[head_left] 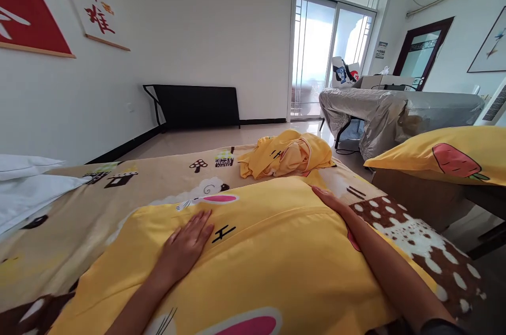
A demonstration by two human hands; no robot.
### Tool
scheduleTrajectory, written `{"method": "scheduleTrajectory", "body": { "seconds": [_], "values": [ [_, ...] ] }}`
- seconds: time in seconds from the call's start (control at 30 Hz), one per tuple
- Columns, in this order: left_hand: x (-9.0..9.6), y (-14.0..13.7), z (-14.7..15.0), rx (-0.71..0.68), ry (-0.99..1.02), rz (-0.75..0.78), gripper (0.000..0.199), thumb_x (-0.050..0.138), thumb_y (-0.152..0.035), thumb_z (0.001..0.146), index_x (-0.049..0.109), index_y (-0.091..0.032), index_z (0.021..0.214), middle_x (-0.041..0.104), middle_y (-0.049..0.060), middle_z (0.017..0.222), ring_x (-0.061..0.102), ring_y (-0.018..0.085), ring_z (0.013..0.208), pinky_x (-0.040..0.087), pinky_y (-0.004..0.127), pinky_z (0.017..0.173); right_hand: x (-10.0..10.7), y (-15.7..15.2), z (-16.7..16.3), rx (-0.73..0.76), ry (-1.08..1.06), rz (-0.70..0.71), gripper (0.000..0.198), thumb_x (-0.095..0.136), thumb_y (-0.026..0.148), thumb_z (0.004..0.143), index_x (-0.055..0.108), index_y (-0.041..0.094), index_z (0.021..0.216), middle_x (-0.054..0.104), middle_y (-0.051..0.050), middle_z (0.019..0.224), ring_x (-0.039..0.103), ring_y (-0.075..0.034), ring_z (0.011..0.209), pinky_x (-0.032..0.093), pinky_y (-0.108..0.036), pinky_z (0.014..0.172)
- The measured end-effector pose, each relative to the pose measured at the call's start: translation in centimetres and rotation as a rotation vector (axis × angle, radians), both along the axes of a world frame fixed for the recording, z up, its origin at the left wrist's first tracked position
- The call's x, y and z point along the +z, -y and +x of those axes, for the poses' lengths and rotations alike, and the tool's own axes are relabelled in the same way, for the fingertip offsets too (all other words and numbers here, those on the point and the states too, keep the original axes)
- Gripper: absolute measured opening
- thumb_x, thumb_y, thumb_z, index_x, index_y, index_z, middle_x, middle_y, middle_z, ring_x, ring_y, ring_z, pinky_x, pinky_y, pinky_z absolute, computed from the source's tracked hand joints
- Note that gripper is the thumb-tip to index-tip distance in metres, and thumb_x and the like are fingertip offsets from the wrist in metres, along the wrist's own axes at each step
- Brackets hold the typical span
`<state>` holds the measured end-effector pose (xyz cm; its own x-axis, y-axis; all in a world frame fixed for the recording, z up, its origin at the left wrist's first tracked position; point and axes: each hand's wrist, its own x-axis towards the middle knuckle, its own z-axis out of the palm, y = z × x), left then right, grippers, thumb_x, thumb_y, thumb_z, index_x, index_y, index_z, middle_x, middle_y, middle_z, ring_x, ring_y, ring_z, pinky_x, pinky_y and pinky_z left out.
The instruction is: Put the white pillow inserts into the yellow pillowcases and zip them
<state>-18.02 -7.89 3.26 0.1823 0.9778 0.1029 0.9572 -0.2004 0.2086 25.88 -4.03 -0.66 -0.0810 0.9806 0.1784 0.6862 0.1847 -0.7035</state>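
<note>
A yellow pillow (276, 250) in a printed case lies before me on the bed. Its case has pink-and-white ear shapes, small black marks and a fold seam running across it. My left hand (186, 244) rests flat on the left part of the pillow, fingers stretched out. At the far right corner, my right hand (327, 199) touches the pillow's edge with its fingers extended; its palm side is hidden. Just beyond that corner sits a crumpled yellow cloth (286, 153).
A patterned blanket (130, 187) covers the bed. White bedding (35, 187) lies at the left edge. Another yellow pillow (443, 153) with a carrot print rests on a box at right. Behind stand a covered table (438, 108) and a black folded frame (197, 106) against the wall.
</note>
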Motion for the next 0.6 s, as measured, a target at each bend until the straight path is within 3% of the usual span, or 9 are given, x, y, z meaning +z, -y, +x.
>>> {"method": "scheduleTrajectory", "body": {
  "seconds": [0.1, 0.2, 0.4, 0.5, 0.6],
  "values": [
    [-2.3, -0.4, -0.8, -0.005, 0.05, 0.062, 0.061, 0.014, -0.045, 0.092, 0.031, -0.018, 0.144, 0.031, 0.004, 0.15, 0.024, 0.019, 0.141, 0.023, 0.044, 0.115, -2.4, 0.4, 1.8, -0.053, 0.039, -0.019, 0.074, 0.017, 0.068, 0.089, 0.045, 0.02, 0.138, 0.042, -0.003, 0.144, 0.036, -0.02, 0.135, 0.026, -0.038, 0.114],
    [-3.6, -0.3, -1.5, -0.01, 0.094, 0.129, 0.06, 0.017, -0.047, 0.092, 0.036, -0.022, 0.142, 0.036, 0.004, 0.148, 0.029, 0.02, 0.139, 0.025, 0.044, 0.114, -3.2, 0.7, 2.8, -0.119, 0.094, -0.034, 0.063, 0.024, 0.059, 0.091, 0.044, 0.022, 0.138, 0.043, -0.002, 0.144, 0.036, -0.021, 0.135, 0.025, -0.04, 0.114],
    [-3.1, -0.6, -0.9, -0.043, 0.155, 0.185, 0.061, 0.018, -0.048, 0.09, 0.043, -0.017, 0.138, 0.042, 0.007, 0.144, 0.033, 0.019, 0.137, 0.024, 0.041, 0.114, -2.4, 1.2, 2.5, -0.261, 0.181, 0.0, 0.045, 0.031, 0.043, 0.092, 0.058, 0.026, 0.125, 0.06, -0.002, 0.127, 0.054, -0.023, 0.118, 0.041, -0.036, 0.1],
    [-2.8, 0.9, -1.9, -0.071, 0.169, 0.245, 0.063, 0.018, -0.049, 0.09, 0.048, -0.015, 0.134, 0.044, 0.007, 0.143, 0.034, 0.019, 0.136, 0.026, 0.038, 0.114, -1.9, 3.2, 2.9, -0.372, 0.237, 0.043, 0.046, 0.03, 0.04, 0.092, 0.063, 0.02, 0.118, 0.067, -0.009, 0.114, 0.061, -0.026, 0.107, 0.044, -0.037, 0.093],
    [-4.1, 4.3, -5.8, -0.094, 0.069, 0.307, 0.056, 0.022, -0.045, 0.091, 0.043, -0.02, 0.137, 0.041, 0.004, 0.145, 0.033, 0.02, 0.137, 0.029, 0.041, 0.112, -2.0, 7.1, 4.1, -0.415, 0.287, 0.075, 0.046, 0.032, 0.037, 0.09, 0.061, 0.016, 0.119, 0.066, -0.012, 0.114, 0.06, -0.027, 0.108, 0.043, -0.038, 0.095]
  ]
}}
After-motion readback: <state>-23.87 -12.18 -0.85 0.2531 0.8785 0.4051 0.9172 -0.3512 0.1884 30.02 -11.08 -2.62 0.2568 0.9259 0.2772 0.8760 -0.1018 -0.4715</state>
